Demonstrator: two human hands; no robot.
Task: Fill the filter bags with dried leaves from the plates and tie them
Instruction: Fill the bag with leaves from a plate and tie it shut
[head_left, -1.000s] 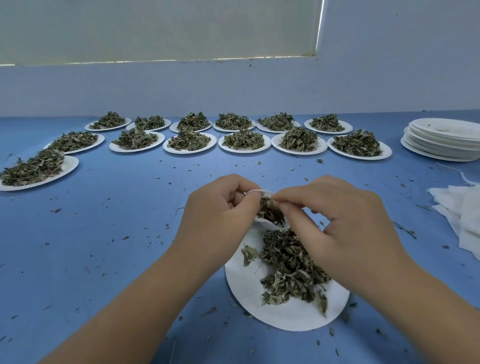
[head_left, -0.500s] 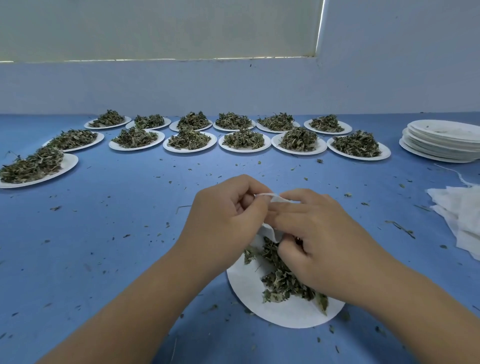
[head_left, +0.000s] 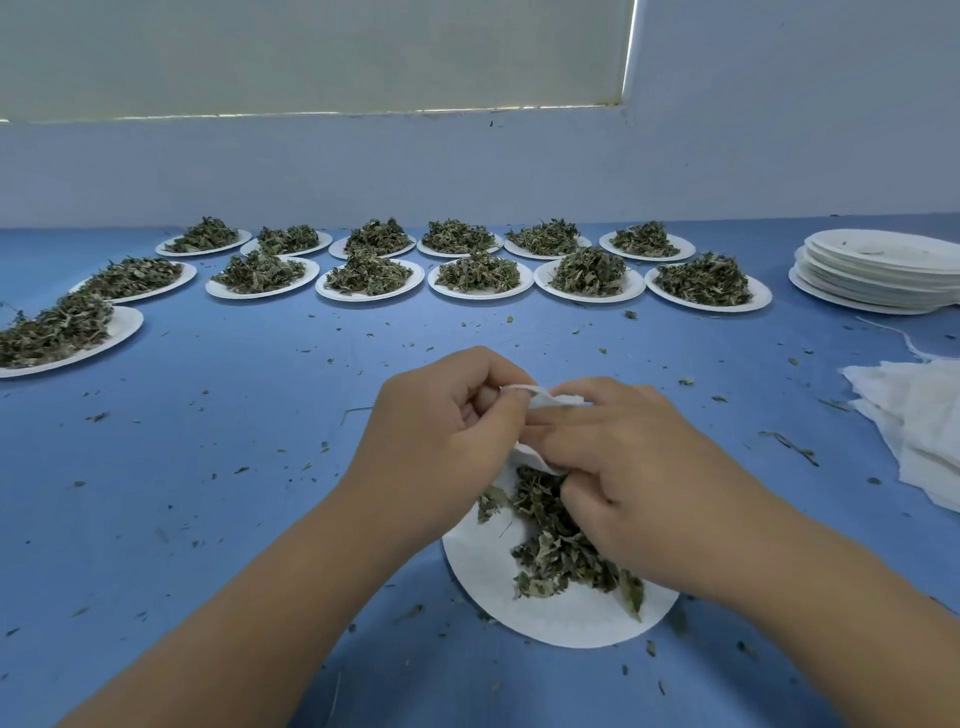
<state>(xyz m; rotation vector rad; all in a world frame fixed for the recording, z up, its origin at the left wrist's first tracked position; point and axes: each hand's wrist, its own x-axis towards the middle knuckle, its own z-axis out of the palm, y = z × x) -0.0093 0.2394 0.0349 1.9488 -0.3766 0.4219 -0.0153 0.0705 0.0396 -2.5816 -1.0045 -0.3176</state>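
The left hand (head_left: 441, 441) pinches the top edge of the white filter bag (head_left: 546, 399), just above the near plate (head_left: 550, 621). The right hand (head_left: 641, 467) grips the same bag between fingers and thumb, over the dried leaves (head_left: 558, 553).

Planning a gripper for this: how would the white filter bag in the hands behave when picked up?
Probably floppy: the filter bag crumples between the left hand and right hand. Likely light, as it looks thin. Its mouth may sag shut unless pinched open.
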